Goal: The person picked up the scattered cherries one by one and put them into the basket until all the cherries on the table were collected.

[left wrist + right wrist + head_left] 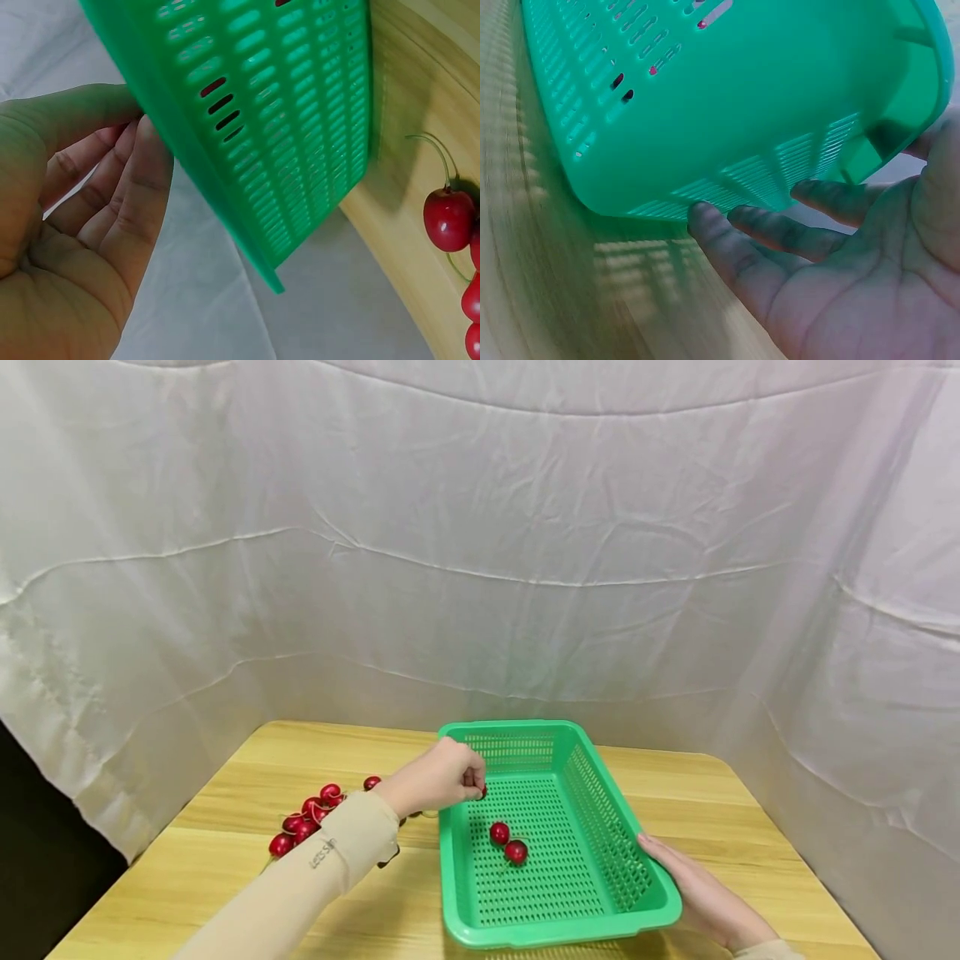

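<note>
- Basket (444,860), green and slotted, sits in front of you over the middle of the table (750,852); whether its base lies fully flat you cannot tell.
- Your left hand (448,774) reaches over the basket's left rim, thumb and fingers pinching one red cherry (483,792) just inside that wall.
- Your right hand (693,889) holds the basket at its right side near the front corner, thumb at the rim and fingers spread apart along the outside, as your right wrist view shows.
- Two cherries (516,852) lie close together on the basket floor, nearer its left wall than its right.
- To the left of the basket, more cherries (303,825) lie in a loose cluster on the table, some with thin green stems; your left forearm hides part of the group.
- Your left sleeve (296,877) is cream, with dark lettering near the wrist.
- White cloth (480,560) hangs in folds behind the table and along both sides.
</note>
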The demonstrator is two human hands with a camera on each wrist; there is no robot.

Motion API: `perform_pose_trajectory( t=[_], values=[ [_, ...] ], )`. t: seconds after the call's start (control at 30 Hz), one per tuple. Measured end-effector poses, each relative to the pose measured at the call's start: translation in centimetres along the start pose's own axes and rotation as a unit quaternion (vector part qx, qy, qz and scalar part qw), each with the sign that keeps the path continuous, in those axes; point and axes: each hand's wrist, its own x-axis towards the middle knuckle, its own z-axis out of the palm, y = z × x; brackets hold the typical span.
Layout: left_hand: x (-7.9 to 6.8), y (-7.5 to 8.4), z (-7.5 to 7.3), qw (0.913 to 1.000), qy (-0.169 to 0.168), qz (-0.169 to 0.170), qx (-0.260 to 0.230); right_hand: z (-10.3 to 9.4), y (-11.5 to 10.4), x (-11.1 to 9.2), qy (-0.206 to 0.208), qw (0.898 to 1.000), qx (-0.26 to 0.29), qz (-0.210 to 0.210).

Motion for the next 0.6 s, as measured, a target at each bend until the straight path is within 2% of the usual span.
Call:
perform_pose_trajectory(
  t=[0.37, 0.6],
  values=[
    [1.0, 0.1, 1.3, 0.9990, -0.033, -0.020, 0.022, 0.0, 0.1, 0.1, -0.002, 1.000, 0.005, 0.001],
    [1.3, 0.1, 2.0, 0.9974, -0.053, -0.020, 0.045, 0.1, 0.2, 0.2, 0.004, 1.000, 0.004, 0.003]
  ],
)
